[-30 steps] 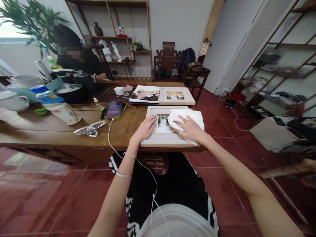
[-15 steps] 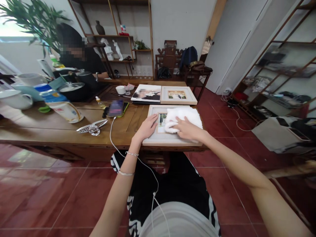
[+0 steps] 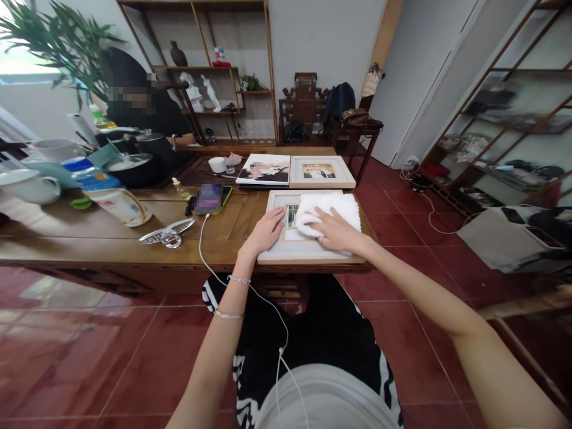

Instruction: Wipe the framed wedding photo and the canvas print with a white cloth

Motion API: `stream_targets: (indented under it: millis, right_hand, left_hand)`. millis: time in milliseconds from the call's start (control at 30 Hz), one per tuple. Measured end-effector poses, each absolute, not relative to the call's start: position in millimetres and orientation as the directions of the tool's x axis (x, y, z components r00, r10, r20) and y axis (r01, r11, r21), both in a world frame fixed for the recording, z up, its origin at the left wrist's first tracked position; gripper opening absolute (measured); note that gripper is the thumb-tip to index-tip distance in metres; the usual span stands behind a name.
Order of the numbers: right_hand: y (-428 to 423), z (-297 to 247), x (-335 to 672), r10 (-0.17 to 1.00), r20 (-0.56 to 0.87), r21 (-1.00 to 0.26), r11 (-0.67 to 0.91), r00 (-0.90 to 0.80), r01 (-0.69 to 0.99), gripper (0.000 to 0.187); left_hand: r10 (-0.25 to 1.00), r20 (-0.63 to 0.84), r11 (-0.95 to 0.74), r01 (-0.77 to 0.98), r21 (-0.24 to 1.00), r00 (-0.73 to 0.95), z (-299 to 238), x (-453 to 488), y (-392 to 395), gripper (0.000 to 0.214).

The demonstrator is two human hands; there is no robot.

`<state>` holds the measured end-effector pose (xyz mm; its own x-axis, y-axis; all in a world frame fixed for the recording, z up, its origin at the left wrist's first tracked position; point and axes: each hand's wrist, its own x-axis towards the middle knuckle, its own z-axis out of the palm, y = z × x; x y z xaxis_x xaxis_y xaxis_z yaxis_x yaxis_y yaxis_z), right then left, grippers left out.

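Near the front edge of the wooden table (image 3: 241,229), close to its right end, lies the pale picture frame (image 3: 308,260), flat and face up. The left hand (image 3: 268,229) rests on its left side, fingers close together, gripping nothing. The right hand (image 3: 337,232) lies with fingers parted on the white cloth (image 3: 346,205), which covers much of the photo; whether the thumb pinches any fabric cannot be told. The frame is thus directly beneath the cloth and touching the left palm. A hard stroke toward the person, with the left hand bearing too lightly, could slide it off the edge. The left forearm, crossing the white cable (image 3: 199,244), might also tug the phone (image 3: 210,198).
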<state>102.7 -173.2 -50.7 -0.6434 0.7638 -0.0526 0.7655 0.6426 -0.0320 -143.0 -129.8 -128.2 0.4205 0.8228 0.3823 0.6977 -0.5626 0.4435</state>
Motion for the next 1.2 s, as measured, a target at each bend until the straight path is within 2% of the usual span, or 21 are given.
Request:
stream_targets:
  millis: [167,300,567,700,833,1033,1133,1200]
  right_hand:
    - [-112.7,-49.0,100.3,0.835,0.020,0.007,0.551,-0.551,0.835,0.071]
    - [-108.1,-50.1,88.9,0.828,-0.011,0.004,0.561,-0.561,0.828,0.076]
    - [-217.8,-28.4,81.2,0.687,-0.214,-0.092,0.694,-0.695,0.714,0.073]
    - [-254.8,-13.6,84.7,0.621,-0.242,-0.145,0.736,-0.745,0.661,0.071]
    - [-233.6,-26.0,88.0,0.653,-0.193,-0.185,0.709,-0.732,0.681,0.075]
    - [-155.1,-48.2,97.4,0.802,-0.022,0.000,0.597,-0.597,0.802,0.076]
    - [-122.0,-48.6,97.8,0.841,0.047,0.039,0.538,-0.539,0.842,0.077]
    - [-109.3,-48.9,93.7,0.838,0.045,0.050,0.542,-0.544,0.839,0.079]
  left_hand:
    - [0.826,0.374,-0.559,0.701,0.442,0.423,-128.1,-143.8,-129.9,0.048]
    - [0.827,0.375,-0.557,0.700,0.446,0.419,-128.3,-143.1,-129.7,0.049]
    - [0.826,0.385,-0.560,0.687,0.463,0.412,-129.0,-142.3,-129.1,0.049]
    - [0.824,0.389,-0.562,0.684,0.465,0.412,-129.2,-142.5,-128.8,0.048]
    - [0.822,0.387,-0.565,0.685,0.460,0.419,-128.8,-141.9,-128.9,0.048]
    - [0.824,0.386,-0.562,0.691,0.455,0.415,-127.6,-141.4,-129.9,0.048]
    - [0.823,0.388,-0.562,0.690,0.455,0.415,-128.0,-141.7,-130.0,0.048]
    - [0.825,0.388,-0.559,0.692,0.457,0.411,-128.9,-142.1,-129.3,0.048]
